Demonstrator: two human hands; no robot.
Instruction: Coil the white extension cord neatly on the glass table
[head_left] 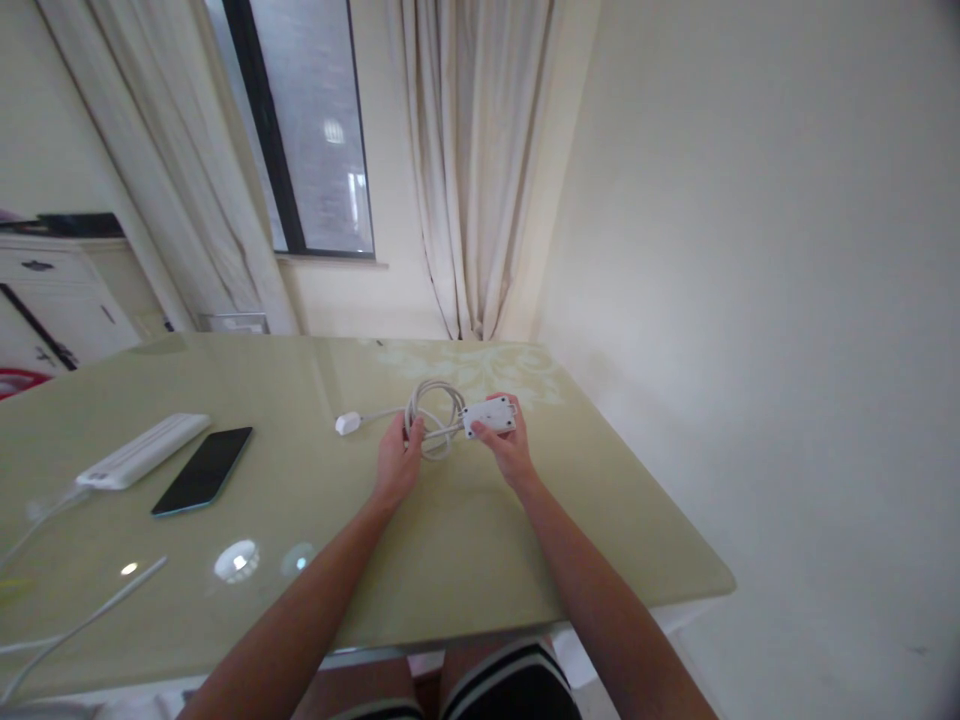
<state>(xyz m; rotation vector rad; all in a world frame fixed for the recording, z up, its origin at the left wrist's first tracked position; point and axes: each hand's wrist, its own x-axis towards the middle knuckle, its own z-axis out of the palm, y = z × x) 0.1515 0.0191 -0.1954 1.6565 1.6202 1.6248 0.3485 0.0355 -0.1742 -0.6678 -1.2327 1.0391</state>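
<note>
My right hand (508, 445) grips a small white power strip (489, 414), thumb on its near face and fingers behind; the underside with dark corner dots seems to face me. Its whitish cord (437, 386) lies looped in several coils to the left of the strip. Closed around the left side of those coils is my left hand (399, 455). The cord's white plug (348, 423) rests on the table, just beyond and left of my left hand. Both hands are low over the table, and the fingertips behind the coils and strip are partly hidden.
On the left side of the glossy table (465, 560) lie a dark-screened phone (204, 470) and a longer white power strip (144, 452). A loose white cable (90, 620) crosses the near left corner. A wall (750, 300) runs along the right; curtains (472, 170) hang behind.
</note>
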